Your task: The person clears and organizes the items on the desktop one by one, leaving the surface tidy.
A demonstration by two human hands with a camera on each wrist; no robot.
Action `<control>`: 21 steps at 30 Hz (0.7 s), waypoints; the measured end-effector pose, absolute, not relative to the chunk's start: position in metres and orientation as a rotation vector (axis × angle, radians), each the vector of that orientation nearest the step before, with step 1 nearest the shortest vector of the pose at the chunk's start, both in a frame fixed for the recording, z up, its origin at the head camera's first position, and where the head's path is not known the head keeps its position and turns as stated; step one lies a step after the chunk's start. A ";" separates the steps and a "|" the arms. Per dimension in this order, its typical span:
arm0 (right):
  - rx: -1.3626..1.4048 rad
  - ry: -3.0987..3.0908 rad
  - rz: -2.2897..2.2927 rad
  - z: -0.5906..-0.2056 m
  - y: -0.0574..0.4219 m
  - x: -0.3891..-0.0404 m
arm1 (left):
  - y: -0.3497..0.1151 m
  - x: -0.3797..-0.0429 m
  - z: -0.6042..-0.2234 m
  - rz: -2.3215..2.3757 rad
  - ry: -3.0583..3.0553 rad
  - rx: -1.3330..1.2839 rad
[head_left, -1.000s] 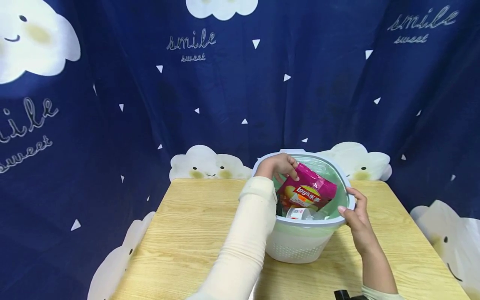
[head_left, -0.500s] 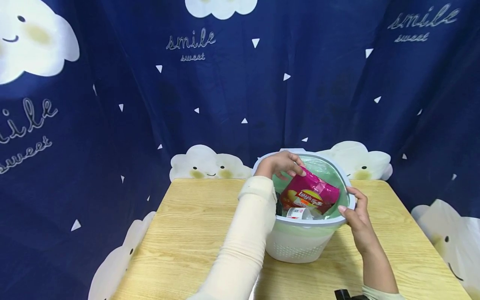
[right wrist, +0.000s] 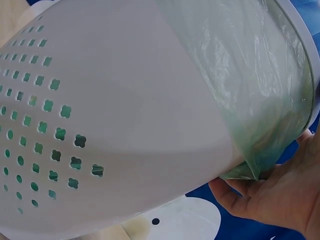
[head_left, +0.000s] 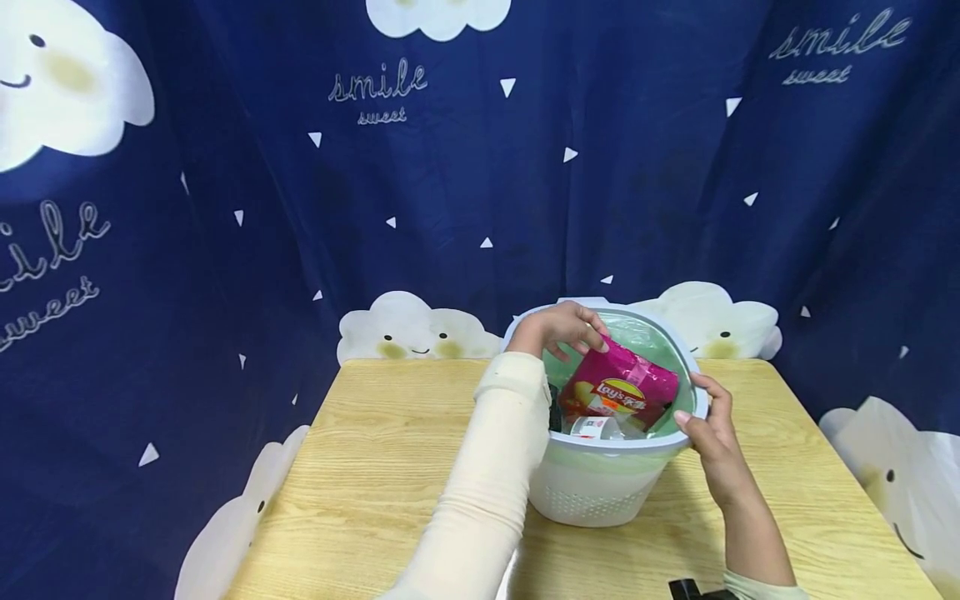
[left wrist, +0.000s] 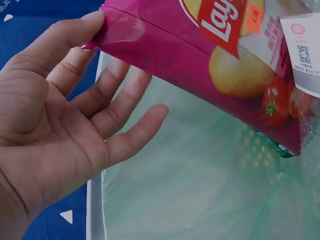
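Observation:
A magenta Lay's chip bag (head_left: pixel 618 379) leans inside a white trash bin (head_left: pixel 588 492) lined with a thin green plastic bag (left wrist: pixel 165 190). My left hand (head_left: pixel 566 327) reaches over the bin's left side and pinches a top corner of the chip bag between thumb and index finger. The other fingers of that hand are spread beneath the bag's edge in the left wrist view. My right hand (head_left: pixel 716 437) grips the right side of the rim, its thumb on top. In the right wrist view its fingers lie against the outer wall, by the liner's overhanging edge.
A clear plastic cup (head_left: pixel 596 427) with a white label lies in the bin in front of the chip bag. Something black (head_left: pixel 555 408) shows beside it. The bin stands on a wooden table (head_left: pixel 390 467), with a blue cloud-print curtain (head_left: pixel 450 183) behind.
Over the first half second my left hand moved slightly right and the chip bag shifted right and a little lower in the bin. Since then both have held still. My right hand stays at the rim.

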State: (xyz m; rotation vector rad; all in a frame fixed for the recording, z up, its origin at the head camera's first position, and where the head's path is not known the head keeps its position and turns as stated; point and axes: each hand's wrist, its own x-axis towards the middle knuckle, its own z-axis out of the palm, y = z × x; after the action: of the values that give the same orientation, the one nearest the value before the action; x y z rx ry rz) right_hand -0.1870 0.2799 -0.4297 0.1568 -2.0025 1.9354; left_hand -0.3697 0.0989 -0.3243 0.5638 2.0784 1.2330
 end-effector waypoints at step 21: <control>0.133 -2.031 1.933 -0.428 0.280 -0.188 | 0.075 -0.378 -0.300 1.194 2.039 0.501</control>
State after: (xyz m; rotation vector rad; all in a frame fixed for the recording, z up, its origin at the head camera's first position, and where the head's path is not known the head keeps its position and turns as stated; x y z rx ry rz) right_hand -0.1875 0.2799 -0.4280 0.1326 -2.0311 1.9329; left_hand -0.3777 0.0753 -0.2998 0.5014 2.0386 1.1939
